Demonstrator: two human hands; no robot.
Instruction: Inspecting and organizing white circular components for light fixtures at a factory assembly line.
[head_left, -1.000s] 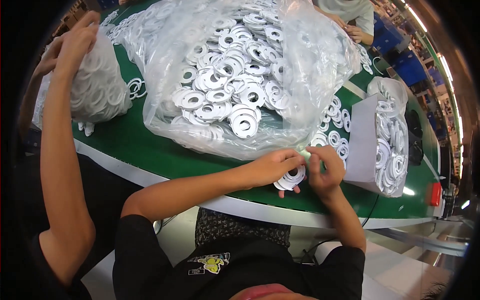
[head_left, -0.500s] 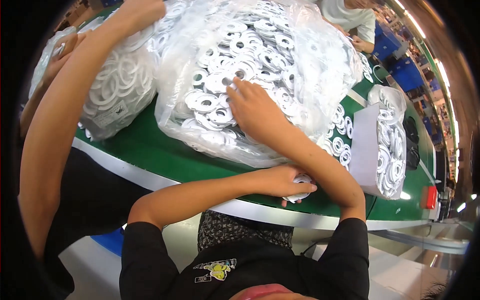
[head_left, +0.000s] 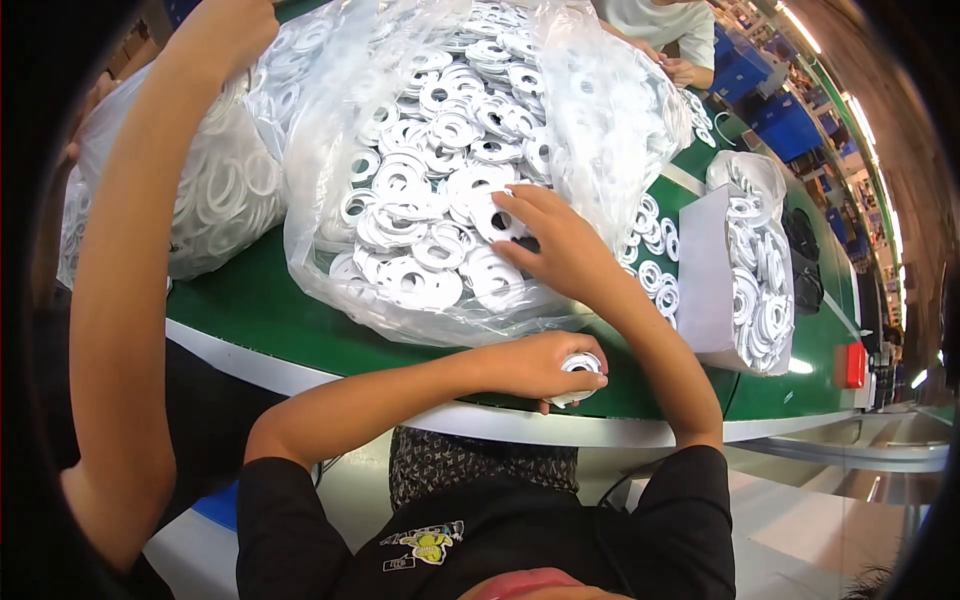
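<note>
My left hand (head_left: 538, 366) is closed around a small stack of white ring-shaped plastic discs (head_left: 582, 362) by the table's front edge. Its thumb lies across the top of the stack. Farther forward, my right hand (head_left: 565, 245) reaches into a large clear plastic bag (head_left: 312, 235) spilling over with the same kind of pieces. Thumb and fingers there are curled around the edge of one white ring disc (head_left: 487, 218), which rests on the heaped discs (head_left: 410, 185). Parts of both stack and disc are hidden by my fingers.
A second filled bag (head_left: 225, 210) stands at left, with a co-worker's arm (head_left: 130, 270) beside it. On the green table (head_left: 350, 345), several loose rings (head_left: 655, 285) lie right of the big bag. Beyond them is a white box (head_left: 705, 290) of rings. Another person (head_left: 690, 45) works opposite.
My right hand has shifted nearer along the heap, and its fingers now close on a ring disc. The left hand still holds its stack. The co-worker's arm at left has moved.
</note>
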